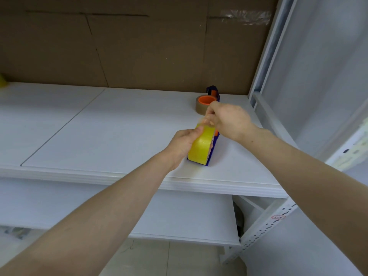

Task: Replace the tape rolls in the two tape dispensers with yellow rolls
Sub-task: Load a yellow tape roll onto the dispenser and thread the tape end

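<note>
**Position of the task items.** A glossy yellow roll of packing tape (200, 146) sits on a blue plastic hand-held tape dispenser (211, 156) just right of the frame's centre, on the white laminate shelf (99, 126). The second blue dispenser (211, 90) lies behind it, toward the upper right. It carries a brown tape roll (199, 108) on an orange hub (207, 100).

**Hands.** The two hands are close together over the near dispenser. The left hand (182, 145) grips the yellow roll from the left, thumb laid on its top edge. The right hand (231, 121) has its fingertips drawn into a pinch at the roll's far upper edge, apparently on the free end of the tape (209, 121). Blur prevents confirmation.

**Holders and contents.** The near dispenser holds yellow tape and the far dispenser holds brown, so by my judgement the task is half done at most. A small yellow object (2, 81) at the left edge of the frame may be a spare roll, but it is too cropped to tell.

**Risks.**
- The free end could spring back onto the roll if the pinch slips, and would then need picking loose again.
- Tape pulled off-line could crease or stick to itself.
- The dispenser's cutting blade is not visible, so fingers threading near it could be nicked.
- The near dispenser lies close to the shelf's front edge, and a hard pull could drag it off.
- I cannot verify that the roll is fully seated on its hub.
</note>
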### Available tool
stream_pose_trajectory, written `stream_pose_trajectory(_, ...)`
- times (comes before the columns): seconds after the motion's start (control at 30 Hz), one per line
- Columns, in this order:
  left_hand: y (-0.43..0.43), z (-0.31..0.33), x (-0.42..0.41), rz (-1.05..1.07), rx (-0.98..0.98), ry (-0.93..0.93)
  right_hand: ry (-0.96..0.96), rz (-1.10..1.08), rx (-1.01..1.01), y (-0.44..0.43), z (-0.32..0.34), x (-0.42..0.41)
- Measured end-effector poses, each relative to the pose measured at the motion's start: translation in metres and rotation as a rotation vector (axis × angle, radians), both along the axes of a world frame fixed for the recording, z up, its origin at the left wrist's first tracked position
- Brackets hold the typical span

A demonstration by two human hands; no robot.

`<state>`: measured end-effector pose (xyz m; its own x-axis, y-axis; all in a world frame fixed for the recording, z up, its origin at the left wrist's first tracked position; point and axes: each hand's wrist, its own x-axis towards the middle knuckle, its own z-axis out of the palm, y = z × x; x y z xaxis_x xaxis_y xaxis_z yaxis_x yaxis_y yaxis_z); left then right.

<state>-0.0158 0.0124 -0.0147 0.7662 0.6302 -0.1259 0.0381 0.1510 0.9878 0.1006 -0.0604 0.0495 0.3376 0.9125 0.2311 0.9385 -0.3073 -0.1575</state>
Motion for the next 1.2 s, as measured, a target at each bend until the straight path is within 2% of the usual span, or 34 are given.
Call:
stream_pose_trajectory(0.17,-0.005,-0.004,-0.002,-0.014,-0.133,-0.026,0.448,0.026,-0.004,-0.006,0.008,0.005)
stream_pose_trajectory(0.27,-0.005,-0.004,-0.004,-0.063,-0.140,-0.055,0.371,0.043,-0.032,-0.007,0.012,0.004)
stream_pose_trajectory(0.43,-0.002,-0.007,-0.007,-0.003,-0.025,-0.046,0.164,0.015,0.093,-0.014,0.004,-0.003)
stream_pose_trajectory(0.57,-0.003,-0.005,-0.006,0.136,0.051,0.025,0.263,-0.012,0.265,-0.011,0.017,-0.006)
stream_pose_trajectory(0.8,-0.005,-0.004,-0.010,0.003,0.035,0.059,0.577,-0.181,0.230,-0.007,0.006,0.024)
stream_pose_trajectory(0.9,-0.005,0.001,-0.010,0.050,0.000,0.030,0.666,-0.245,0.249,-0.005,0.003,0.025)
stream_pose_trajectory(1.03,-0.001,0.008,-0.007,0.180,-0.012,0.003,0.705,-0.230,0.303,-0.003,0.015,0.025)
stream_pose_trajectory(1.2,0.000,0.004,-0.013,0.061,0.020,0.090,0.682,-0.283,0.249,0.000,0.001,0.030)
